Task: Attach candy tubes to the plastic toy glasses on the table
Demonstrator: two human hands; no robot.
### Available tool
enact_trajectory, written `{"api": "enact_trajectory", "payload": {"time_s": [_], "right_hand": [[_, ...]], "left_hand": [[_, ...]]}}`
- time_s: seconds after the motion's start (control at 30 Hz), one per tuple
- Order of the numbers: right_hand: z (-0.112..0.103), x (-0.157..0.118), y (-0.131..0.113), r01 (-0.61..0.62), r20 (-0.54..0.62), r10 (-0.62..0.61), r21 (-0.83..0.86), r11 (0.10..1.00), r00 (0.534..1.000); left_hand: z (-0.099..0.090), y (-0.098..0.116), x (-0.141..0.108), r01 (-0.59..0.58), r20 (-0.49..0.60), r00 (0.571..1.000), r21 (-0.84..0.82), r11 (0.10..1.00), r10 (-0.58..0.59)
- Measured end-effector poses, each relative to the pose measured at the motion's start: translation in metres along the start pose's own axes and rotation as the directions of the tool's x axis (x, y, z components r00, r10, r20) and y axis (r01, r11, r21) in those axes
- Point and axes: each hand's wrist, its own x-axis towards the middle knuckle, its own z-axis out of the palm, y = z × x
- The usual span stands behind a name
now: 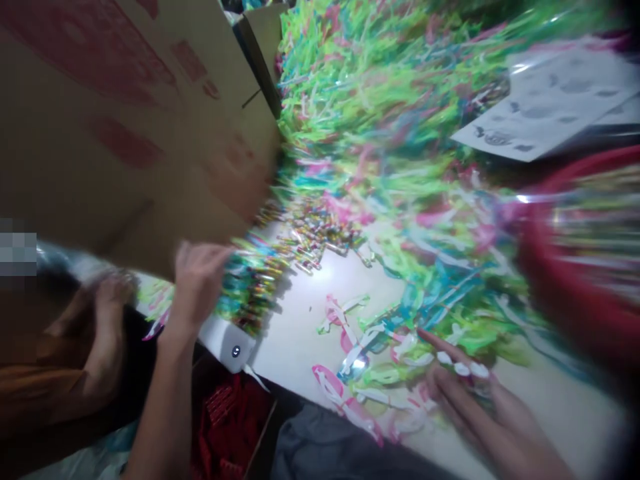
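Observation:
My left hand (200, 280) is curled at the lower edge of a big cardboard box (125, 167), beside a bundle of thin, colourful sticks with shiny ends (255, 283). Its fingertips are blurred and partly hidden, so what they grip cannot be made out. At the lower right, my right hand (475, 400) lies low over loose plastic strips (380, 373) in pink, white, green and blue. Its index finger and thumb are stretched out and apart. Small white pieces show between them; whether these are strips or finger coverings is unclear.
A large heap of strips (380, 100) covers the table's far side. More sticks (320, 233) lie mid-table (310, 320). A red-rimmed basket (545, 267) and printed sheets (540, 107) are at right. A white device (230, 347) sits at the near edge. Another person's hand (107, 307) is at left.

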Motion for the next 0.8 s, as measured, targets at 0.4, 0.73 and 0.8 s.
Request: {"api": "enact_trajectory", "payload": {"time_s": [0.4, 0.73, 0.8], "right_hand": [[0.02, -0.015, -0.021, -0.049, -0.019, 0.052, 0.13, 0.99, 0.998], [0.017, -0.017, -0.027, 0.059, 0.069, -0.062, 0.038, 0.998, 0.996], [0.021, -0.018, -0.03, 0.051, 0.085, -0.053, 0.03, 0.998, 0.995]], "left_hand": [[0.022, 0.191, -0.037, -0.141, 0.376, 0.864, -0.456, 0.879, 0.334], [0.011, 0.169, -0.033, 0.299, 0.416, 0.894, -0.831, 0.47, 0.166], [0.0, 0.177, -0.035, 0.395, 0.437, 0.893, -0.875, 0.28, 0.109]]}}
